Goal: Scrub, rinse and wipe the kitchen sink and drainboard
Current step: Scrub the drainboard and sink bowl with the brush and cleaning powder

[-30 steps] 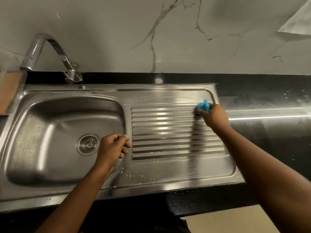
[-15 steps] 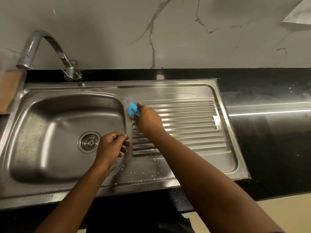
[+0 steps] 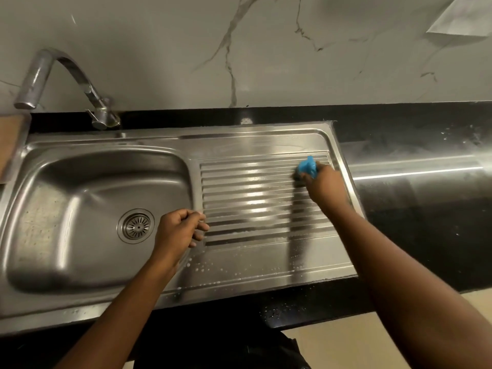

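A stainless steel sink basin (image 3: 80,198) with a round drain (image 3: 137,225) lies on the left, and its ribbed drainboard (image 3: 253,201) on the right. My right hand (image 3: 326,186) presses a blue scrubber (image 3: 308,166) onto the far right end of the ribs. My left hand (image 3: 178,230) rests loosely curled on the ridge between basin and drainboard, holding nothing. Soap bubbles dot the drainboard's near edge (image 3: 239,270).
A curved metal tap (image 3: 66,75) stands at the back left, spout over the left rim. Black countertop (image 3: 426,209), wet and speckled, runs to the right. A marble-look wall rises behind. A wooden board (image 3: 10,145) sits at the far left edge.
My right hand swept the blue scrubber from the right end of the ribs to the left end and back to the right. My left hand stayed in place.
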The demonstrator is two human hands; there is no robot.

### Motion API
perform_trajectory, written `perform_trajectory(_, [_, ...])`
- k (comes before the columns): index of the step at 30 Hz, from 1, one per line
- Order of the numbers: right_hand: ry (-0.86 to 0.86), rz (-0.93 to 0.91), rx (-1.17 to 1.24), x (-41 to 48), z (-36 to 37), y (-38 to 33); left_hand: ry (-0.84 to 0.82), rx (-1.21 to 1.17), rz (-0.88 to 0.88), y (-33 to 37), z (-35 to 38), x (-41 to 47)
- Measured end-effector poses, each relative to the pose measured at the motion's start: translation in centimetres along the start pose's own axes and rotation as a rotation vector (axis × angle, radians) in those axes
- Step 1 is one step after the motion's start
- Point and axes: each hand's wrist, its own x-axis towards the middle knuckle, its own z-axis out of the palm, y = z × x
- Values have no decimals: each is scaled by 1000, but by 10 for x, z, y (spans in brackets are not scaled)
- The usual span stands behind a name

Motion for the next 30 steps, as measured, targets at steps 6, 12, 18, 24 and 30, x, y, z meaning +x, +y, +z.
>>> perform_trajectory(6, [-165, -268, 24, -69, 90, -96, 28, -9, -10, 1, 3, -4])
perform_trajectory(12, [-233, -433, -144, -106, 122, -124, 38, 9, 8, 3, 8, -6])
perform_trajectory(18, [-127, -207, -50, -60, 50, -39, -12, -20, -5, -3, 14, 1])
perform_trajectory(24, [27, -24, -20, -27, -15, 38, -36, -26, 14, -1, 17, -4])
perform_trajectory(30, [-16, -80, 65, -57, 26, 0, -26, -24, 21, -2, 11, -12])
